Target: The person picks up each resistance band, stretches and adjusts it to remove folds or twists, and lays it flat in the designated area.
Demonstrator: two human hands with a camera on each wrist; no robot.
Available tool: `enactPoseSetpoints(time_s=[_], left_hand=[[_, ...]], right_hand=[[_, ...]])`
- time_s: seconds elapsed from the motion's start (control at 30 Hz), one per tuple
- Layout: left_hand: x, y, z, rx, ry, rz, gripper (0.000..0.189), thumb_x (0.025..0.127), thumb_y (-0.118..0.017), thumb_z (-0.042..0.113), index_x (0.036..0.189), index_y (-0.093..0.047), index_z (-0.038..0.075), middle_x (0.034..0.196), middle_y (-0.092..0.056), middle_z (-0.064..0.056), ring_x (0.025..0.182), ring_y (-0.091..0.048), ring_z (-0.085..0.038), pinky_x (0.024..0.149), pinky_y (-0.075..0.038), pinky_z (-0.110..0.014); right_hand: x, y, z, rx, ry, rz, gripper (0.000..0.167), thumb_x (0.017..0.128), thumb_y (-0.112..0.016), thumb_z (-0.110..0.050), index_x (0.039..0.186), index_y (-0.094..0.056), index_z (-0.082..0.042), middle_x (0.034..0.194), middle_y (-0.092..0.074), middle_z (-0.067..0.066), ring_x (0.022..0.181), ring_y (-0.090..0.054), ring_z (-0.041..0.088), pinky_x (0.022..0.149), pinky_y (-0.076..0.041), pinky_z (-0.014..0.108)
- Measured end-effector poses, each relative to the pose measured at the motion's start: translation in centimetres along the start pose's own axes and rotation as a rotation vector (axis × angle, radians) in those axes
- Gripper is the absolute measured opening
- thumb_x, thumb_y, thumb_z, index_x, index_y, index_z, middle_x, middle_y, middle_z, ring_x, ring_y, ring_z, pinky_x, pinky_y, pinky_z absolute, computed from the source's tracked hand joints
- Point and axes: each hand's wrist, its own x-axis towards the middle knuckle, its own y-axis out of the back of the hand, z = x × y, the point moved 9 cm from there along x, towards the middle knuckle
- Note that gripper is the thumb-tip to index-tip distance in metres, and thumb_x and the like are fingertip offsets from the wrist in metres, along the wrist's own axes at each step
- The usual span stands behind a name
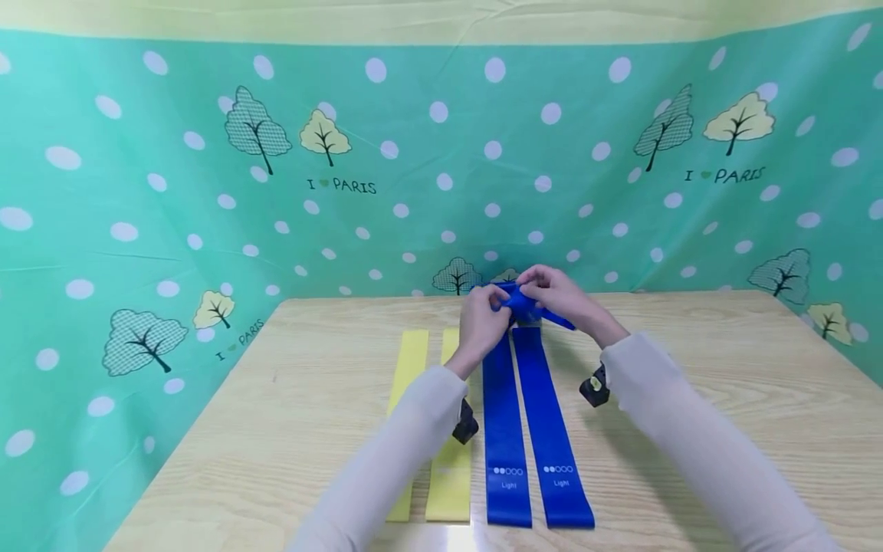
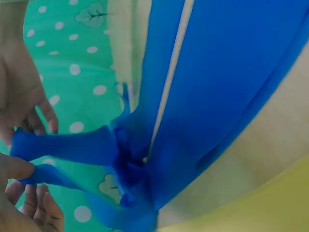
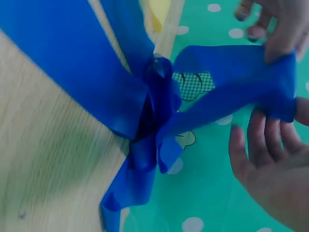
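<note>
Two blue resistance bands, printed "Light", lie side by side lengthwise on the table. Their far ends run into a bunched, knotted-looking cluster of blue band at the back edge. A flattened loop sticks out of the cluster toward the backdrop. My left hand pinches the end of this loop between thumb and fingers. My right hand holds the same loop from the other side, its fingers behind the band and thumb at the edge. A loose blue tail hangs off on the right side of the cluster.
Two yellow bands lie left of the blue ones, partly covered by my left forearm. The wooden tabletop ends at a green polka-dot cloth hanging behind. Small black wrist devices sit below my sleeves.
</note>
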Motion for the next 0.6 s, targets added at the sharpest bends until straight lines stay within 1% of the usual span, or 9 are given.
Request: enactPoseSetpoints(time_s=[0.13,0.2,0.27,0.33,0.47,0.53,0.6], left_hand=[[1.0,1.0,0.5,-0.004,-0.018,0.060,0.013,0.080,-0.062,-0.002,0.089,-0.070,0.004,0.077,-0.061,-0.006,0.071,-0.054,-0.016,0.062,-0.042,-0.020],[1.3,1.3,0.7,-0.006,-0.011,0.067,0.013,0.081,-0.061,-0.001,0.089,-0.070,0.004,0.076,-0.061,-0.005,0.069,-0.054,-0.016,0.061,-0.042,-0.020],[1.5,1.6,0.8,-0.006,-0.002,0.068,0.012,0.081,-0.062,-0.001,0.089,-0.070,0.005,0.075,-0.061,-0.004,0.068,-0.054,-0.015,0.061,-0.042,-0.020],[1.7,1.7,1.0,-0.007,-0.001,0.070,0.012,0.082,-0.062,0.000,0.089,-0.070,0.005,0.075,-0.062,-0.004,0.067,-0.054,-0.015,0.060,-0.042,-0.020],[1.8,2.0,1.3,-0.014,-0.004,0.074,0.011,0.082,-0.062,0.000,0.089,-0.069,0.004,0.075,-0.062,-0.005,0.067,-0.054,-0.015,0.060,-0.041,-0.020],[1.7,2.1,1.4,-0.024,0.002,0.067,0.010,0.083,-0.062,0.000,0.090,-0.069,0.004,0.076,-0.062,-0.005,0.068,-0.054,-0.015,0.059,-0.041,-0.019],[1.6,2.0,1.3,-0.035,0.009,0.059,0.010,0.083,-0.062,0.000,0.090,-0.068,0.004,0.077,-0.063,-0.006,0.068,-0.055,-0.015,0.059,-0.042,-0.019]], right_hand=[[-0.2,0.8,-1.1,-0.087,0.095,0.154,0.023,0.096,-0.054,-0.009,0.113,-0.053,0.007,0.101,-0.058,0.017,0.091,-0.053,0.024,0.079,-0.043,0.029],[-0.5,1.2,-1.8,-0.116,0.135,0.225,0.019,0.094,-0.057,-0.008,0.107,-0.056,0.006,0.095,-0.058,0.016,0.086,-0.053,0.024,0.076,-0.042,0.026],[-0.8,1.4,-2.5,-0.134,0.161,0.274,0.016,0.093,-0.059,-0.009,0.103,-0.058,0.004,0.091,-0.059,0.014,0.082,-0.053,0.023,0.072,-0.042,0.025],[-1.2,1.4,-3.0,-0.146,0.182,0.293,0.016,0.092,-0.060,-0.010,0.102,-0.059,0.003,0.091,-0.059,0.015,0.081,-0.054,0.023,0.073,-0.043,0.027],[-1.5,0.9,-3.5,-0.173,0.203,0.276,0.023,0.091,-0.062,-0.010,0.109,-0.058,0.003,0.102,-0.059,0.019,0.088,-0.056,0.028,0.080,-0.046,0.035],[-1.6,0.9,-3.4,-0.163,0.188,0.274,0.027,0.090,-0.062,-0.010,0.112,-0.055,0.004,0.107,-0.057,0.020,0.091,-0.056,0.031,0.083,-0.046,0.038],[-1.7,1.0,-3.2,-0.139,0.154,0.290,0.029,0.091,-0.062,-0.010,0.113,-0.052,0.005,0.106,-0.055,0.020,0.092,-0.054,0.031,0.083,-0.046,0.038]])
